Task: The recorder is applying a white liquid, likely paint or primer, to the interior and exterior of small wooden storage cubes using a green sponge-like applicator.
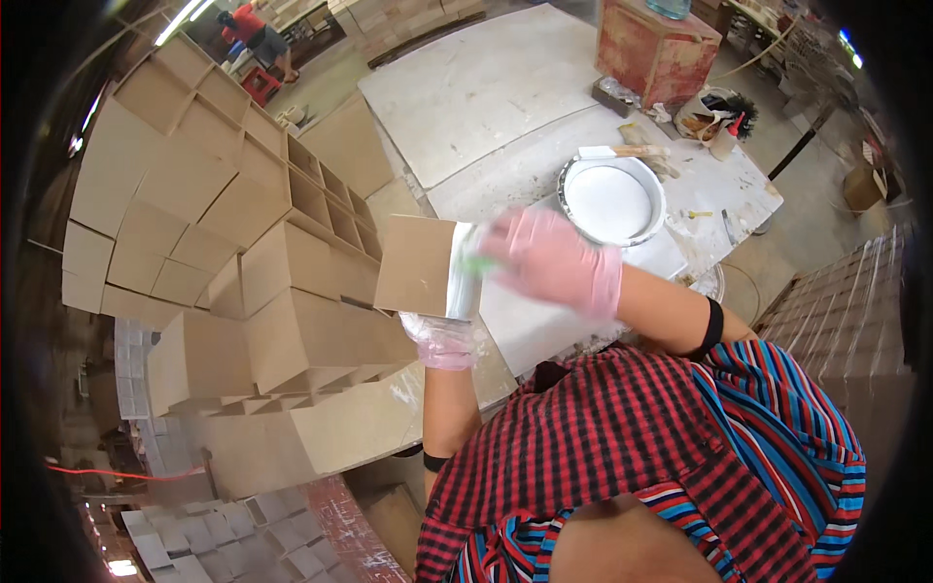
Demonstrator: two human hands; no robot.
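My left hand (442, 340), in a pale pink glove, grips a brown board box (416, 264) from below. White coating covers the box's right-hand side. My right hand (554, 257), in a pink glove and smeared by motion, is closed around a small green tool (476, 262) pressed against that white side. The tool's exact kind cannot be made out. Just beyond my right hand stands a round tub (610, 199) of white liquid. A wide brush with a wooden handle (637, 151) rests across the tub's far rim.
Stacked brown boxes (194, 185) rise at the left. A white-stained worktable (486, 97) runs ahead. Beyond the tub are a red-stained box (651, 49), a bucket of tools (709, 112) and a bottle with a red tip (727, 141). Another person (258, 34) is far left.
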